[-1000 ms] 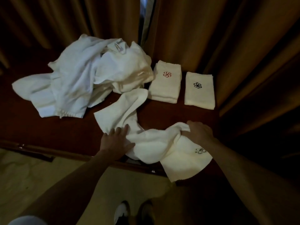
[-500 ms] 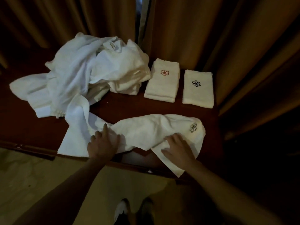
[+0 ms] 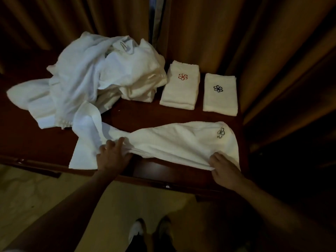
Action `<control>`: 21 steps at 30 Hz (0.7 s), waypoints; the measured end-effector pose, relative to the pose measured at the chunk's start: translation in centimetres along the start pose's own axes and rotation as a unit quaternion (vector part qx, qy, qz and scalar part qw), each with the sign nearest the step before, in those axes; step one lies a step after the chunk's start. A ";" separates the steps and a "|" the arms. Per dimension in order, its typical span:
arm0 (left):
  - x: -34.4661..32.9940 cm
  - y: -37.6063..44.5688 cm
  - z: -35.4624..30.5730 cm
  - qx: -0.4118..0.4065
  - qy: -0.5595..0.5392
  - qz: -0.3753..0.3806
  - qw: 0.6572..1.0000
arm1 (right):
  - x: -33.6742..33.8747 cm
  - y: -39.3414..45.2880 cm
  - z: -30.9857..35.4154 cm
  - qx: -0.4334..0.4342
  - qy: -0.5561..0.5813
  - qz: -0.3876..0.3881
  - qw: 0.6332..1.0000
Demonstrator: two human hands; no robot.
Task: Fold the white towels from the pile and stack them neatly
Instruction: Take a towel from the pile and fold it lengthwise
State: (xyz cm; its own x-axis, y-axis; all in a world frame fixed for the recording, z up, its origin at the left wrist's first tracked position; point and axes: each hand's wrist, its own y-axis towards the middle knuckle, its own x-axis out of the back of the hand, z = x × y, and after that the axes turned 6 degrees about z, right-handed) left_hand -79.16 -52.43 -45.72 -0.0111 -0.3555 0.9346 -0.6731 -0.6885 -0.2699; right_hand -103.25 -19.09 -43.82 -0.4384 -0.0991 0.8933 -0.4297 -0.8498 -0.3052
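A long white towel (image 3: 169,142) lies stretched across the near part of a dark reddish wooden table (image 3: 138,113), running left to right. Its cloth is thick and soft-looking, gathered into lengthwise folds through the middle, with a flat corner hanging over the near table edge at the left. A dark embroidered emblem shows near its right end.

The left hand (image 3: 113,157) grips the towel at its bunched left-middle part, fingers curled into the cloth. The right hand (image 3: 224,170) pinches the near edge of the towel at its right end, fingers bent around the hem; the edge between the two hands is lifted slightly off the table.

Behind and to the left sits the pile (image 3: 94,77) of unfolded white towels, crumpled and heaped, some parts smooth, others ridged, one piece with a scalloped hem at the front. Just right of the pile lies a folded towel with a red emblem (image 3: 180,86), a neat rectangle of several layers. Beside it, apart by a narrow gap, lies a folded towel with a dark emblem (image 3: 220,93), also rectangular and flat.

Heavy brown curtains (image 3: 227,33) hang in vertical pleats behind the table. Below the table edge are a pale floor and the person's shoes (image 3: 135,231).
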 end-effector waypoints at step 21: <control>-0.9 -1.2 -5.6 -0.272 0.095 -0.096 0.953 | -1.7 1.1 6.4 -0.092 0.008 -0.015 0.996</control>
State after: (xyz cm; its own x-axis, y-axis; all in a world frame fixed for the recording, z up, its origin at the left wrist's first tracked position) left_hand -82.51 -47.72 -44.97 0.0522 -0.0985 0.9938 -0.9591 -0.2821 0.0224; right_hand -97.94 -23.21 -43.58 -0.4348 -0.0657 0.8981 -0.5797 -0.7428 -0.3350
